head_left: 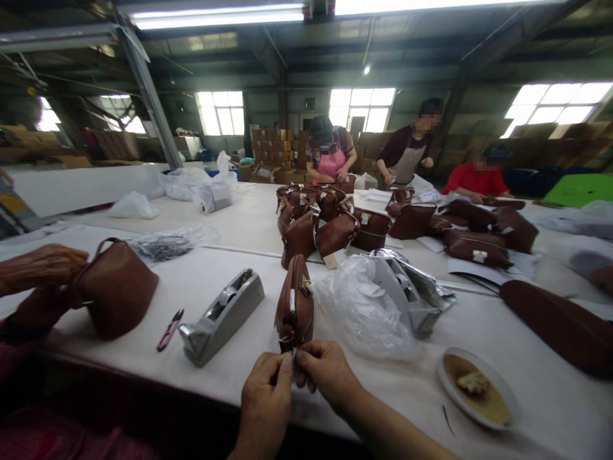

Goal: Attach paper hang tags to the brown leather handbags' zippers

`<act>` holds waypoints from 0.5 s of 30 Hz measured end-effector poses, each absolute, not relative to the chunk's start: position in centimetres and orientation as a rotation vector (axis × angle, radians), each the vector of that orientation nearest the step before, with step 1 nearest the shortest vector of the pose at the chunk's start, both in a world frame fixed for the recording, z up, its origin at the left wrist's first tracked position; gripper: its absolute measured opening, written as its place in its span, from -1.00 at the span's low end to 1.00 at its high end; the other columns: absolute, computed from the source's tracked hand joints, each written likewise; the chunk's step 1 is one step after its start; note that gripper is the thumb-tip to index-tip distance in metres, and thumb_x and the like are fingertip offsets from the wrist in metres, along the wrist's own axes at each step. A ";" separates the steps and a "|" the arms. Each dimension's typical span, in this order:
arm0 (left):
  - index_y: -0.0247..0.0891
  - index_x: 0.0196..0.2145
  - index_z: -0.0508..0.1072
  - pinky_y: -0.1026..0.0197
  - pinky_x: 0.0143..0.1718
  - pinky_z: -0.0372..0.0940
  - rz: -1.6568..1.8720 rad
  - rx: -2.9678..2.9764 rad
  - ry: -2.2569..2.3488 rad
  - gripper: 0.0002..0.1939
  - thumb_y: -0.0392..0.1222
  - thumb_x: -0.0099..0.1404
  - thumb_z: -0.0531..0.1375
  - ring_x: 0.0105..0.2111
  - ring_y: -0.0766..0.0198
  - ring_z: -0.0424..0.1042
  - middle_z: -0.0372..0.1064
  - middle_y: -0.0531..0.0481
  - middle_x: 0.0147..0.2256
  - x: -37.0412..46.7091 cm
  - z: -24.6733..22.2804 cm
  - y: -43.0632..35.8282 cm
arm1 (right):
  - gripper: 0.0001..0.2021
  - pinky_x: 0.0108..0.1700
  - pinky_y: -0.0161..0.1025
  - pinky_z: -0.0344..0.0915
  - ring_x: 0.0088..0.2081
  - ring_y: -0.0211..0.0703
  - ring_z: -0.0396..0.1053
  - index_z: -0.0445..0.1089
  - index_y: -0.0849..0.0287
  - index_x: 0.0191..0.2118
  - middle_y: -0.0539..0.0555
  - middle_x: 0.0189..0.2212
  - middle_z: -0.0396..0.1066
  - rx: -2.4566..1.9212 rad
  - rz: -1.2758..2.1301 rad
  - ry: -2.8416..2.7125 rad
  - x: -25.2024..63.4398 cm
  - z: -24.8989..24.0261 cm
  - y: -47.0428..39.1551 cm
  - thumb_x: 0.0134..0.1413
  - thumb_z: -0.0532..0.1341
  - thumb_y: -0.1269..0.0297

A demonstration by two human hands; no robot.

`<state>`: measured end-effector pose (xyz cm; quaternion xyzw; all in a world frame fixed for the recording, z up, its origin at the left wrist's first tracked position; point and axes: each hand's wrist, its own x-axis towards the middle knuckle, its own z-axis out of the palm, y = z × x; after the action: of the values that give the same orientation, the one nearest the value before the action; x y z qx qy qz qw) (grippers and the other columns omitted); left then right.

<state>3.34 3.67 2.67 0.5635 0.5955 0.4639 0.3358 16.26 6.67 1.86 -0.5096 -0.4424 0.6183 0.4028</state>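
A small brown leather handbag [295, 300] stands upright on the white table before me, its zipped top and metal clasp showing. At its near end hangs a thin white string [286, 339]. Both my left hand [268, 390] and my right hand [323, 370] are closed in pinches there, fingertips almost meeting around the string's lower end. The exact grip is partly hidden by the fingers. Left of the bag lies a grey tape dispenser [223, 316], and to its right is crumpled clear plastic [364, 310].
Beside me on the left, a co-worker's hands [48, 275] hold another brown bag [119, 291]. Thread snips [170, 330] lie nearby. A second dispenser [407, 294] and a round dish [510, 409] are at right. Several brown bags [338, 233] cluster ahead; several people work beyond.
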 end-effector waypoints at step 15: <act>-0.28 -0.31 0.57 0.17 -0.31 0.31 1.088 1.030 1.475 -0.57 0.17 0.08 0.30 -0.36 0.09 0.46 0.54 -0.09 -0.40 3.3 1.4 4.6 | -0.76 -0.62 -0.40 0.17 -0.65 -0.31 0.27 0.49 0.28 -0.51 0.00 -0.69 0.37 -1.357 1.351 -1.322 16.4 1.8 6.0 0.00 0.14 0.28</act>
<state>3.30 4.57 1.43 0.4253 0.6090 0.4493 0.4963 16.37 5.98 1.81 -0.5356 -0.5215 0.5330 0.3962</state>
